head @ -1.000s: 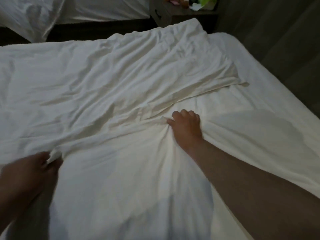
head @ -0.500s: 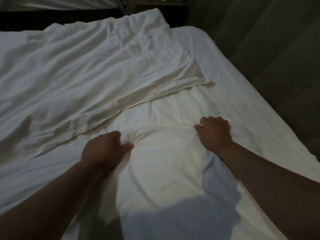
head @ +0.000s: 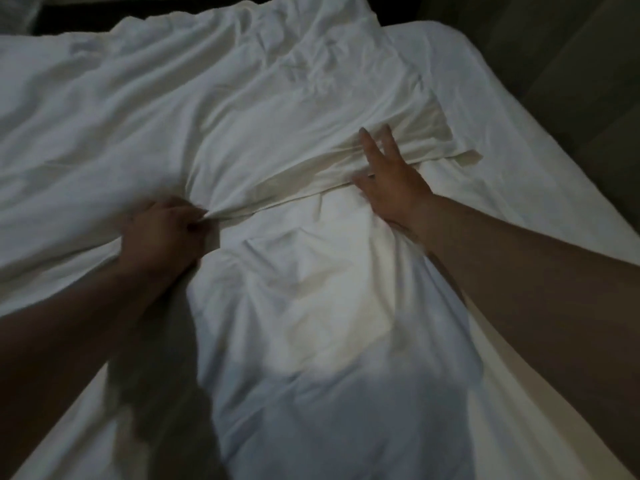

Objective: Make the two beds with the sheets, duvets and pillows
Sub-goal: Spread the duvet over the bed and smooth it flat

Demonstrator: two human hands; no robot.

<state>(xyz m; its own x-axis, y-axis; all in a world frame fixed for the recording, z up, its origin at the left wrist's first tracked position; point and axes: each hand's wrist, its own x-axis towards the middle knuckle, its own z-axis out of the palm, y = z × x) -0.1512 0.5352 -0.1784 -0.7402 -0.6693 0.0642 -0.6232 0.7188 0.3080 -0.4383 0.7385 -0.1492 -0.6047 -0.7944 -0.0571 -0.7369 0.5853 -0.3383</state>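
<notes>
The right hand (head: pixel 391 181) had dropped its bunch and lay flat, fingers (head: pixel 372 150) straight, on the duvet (head: pixel 242 98) hem in the middle of the bed (head: pixel 502 116). The left hand (head: pixel 162 233) now pinched that hem, seemingly to spread it.

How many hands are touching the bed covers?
2. The left hand pinches a fold of the white cover near the middle. The right hand rests further right, its fingers spread on the cover's edge. None seem hidden.

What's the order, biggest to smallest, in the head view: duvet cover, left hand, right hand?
1. duvet cover, by far.
2. left hand and right hand: they look alike, so no ranking between them.
</notes>
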